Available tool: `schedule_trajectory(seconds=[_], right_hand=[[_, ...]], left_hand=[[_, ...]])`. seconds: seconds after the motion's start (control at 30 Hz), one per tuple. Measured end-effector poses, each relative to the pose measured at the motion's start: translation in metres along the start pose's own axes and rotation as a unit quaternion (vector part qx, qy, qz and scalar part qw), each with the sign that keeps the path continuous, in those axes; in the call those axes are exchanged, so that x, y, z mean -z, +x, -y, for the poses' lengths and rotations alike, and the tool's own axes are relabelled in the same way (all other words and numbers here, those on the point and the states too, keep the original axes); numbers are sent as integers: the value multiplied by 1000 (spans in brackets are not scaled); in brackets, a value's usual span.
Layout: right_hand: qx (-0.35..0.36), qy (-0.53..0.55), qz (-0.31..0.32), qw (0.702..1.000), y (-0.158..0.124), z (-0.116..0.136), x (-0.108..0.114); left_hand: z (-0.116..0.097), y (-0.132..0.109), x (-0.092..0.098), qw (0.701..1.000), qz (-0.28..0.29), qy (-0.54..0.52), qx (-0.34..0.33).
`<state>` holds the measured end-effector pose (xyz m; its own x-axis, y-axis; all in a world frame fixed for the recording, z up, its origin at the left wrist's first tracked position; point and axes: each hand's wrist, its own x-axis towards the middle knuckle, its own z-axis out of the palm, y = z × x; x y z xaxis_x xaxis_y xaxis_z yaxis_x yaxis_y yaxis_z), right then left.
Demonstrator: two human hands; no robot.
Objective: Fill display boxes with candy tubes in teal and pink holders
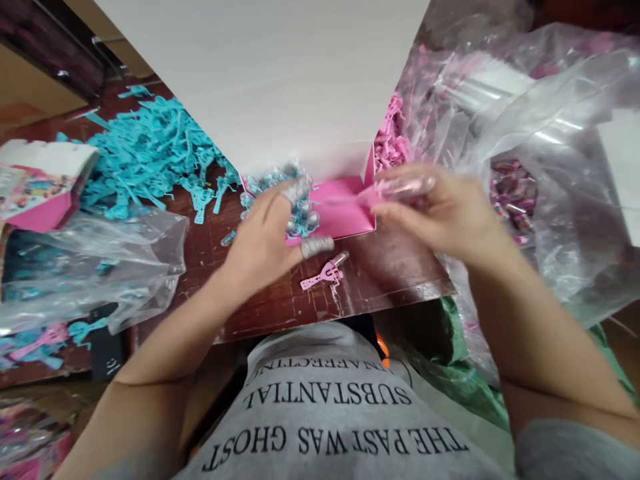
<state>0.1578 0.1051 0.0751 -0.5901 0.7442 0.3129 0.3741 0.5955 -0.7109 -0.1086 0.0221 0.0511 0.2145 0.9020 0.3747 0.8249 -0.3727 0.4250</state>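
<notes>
A pink box (pixel 345 207) with a tall raised white lid (pixel 300 73) stands on the brown table. Its left side holds several blue plastic pieces with clear capsules (pixel 306 217). Over that side lies my left hand (pixel 263 230), fingers apart, with grey tape around the thumb and one finger. The thumb is by the front wall. My right hand (pixel 435 207), blurred, is closed on a pink plastic piece with a clear capsule (pixel 400 188) at the box's right edge. In front of the box lies another pink plastic piece with a capsule (pixel 325 272).
Blue plastic pieces (pixel 150 147) are heaped at the left, pink ones (pixel 393 137) behind the box at the right. Clear bags (pixel 145 247) lie left and a large clear bag (pixel 555 173) right. An opened printed carton (pixel 45 180) and a black object (pixel 106 347) are at left.
</notes>
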Motion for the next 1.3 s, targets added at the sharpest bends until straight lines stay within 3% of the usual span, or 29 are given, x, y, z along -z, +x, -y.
schedule_trajectory(seconds=[0.1,0.23,0.33,0.47,0.7,0.8,0.97,1.1,1.2,1.3], right_hand=[[10,-131,29,991,47,-19,1],[19,-251,133,959,102,-43,-26],[47,-268,205,940,126,-46,-36],[2,-313,300,901,143,-30,-29],[-39,-418,343,841,150,-15,-35],[-38,-422,331,843,144,-11,-42],[21,-435,204,877,118,-11,-49],[30,-407,169,897,99,-26,-65],[22,-365,146,919,91,-30,-70],[49,-342,86,934,69,-24,-49]], left_hand=[[40,38,8,996,49,58,-41],[69,62,-3,986,126,101,-33],[72,57,-9,984,128,121,-40],[70,50,-8,986,125,105,-36],[71,53,-4,988,128,78,-21],[70,51,-3,988,130,77,-27],[74,51,-9,992,116,45,-21],[76,58,-6,994,110,14,-10],[51,47,7,997,66,28,-13],[6,6,10,996,-23,66,-50]])
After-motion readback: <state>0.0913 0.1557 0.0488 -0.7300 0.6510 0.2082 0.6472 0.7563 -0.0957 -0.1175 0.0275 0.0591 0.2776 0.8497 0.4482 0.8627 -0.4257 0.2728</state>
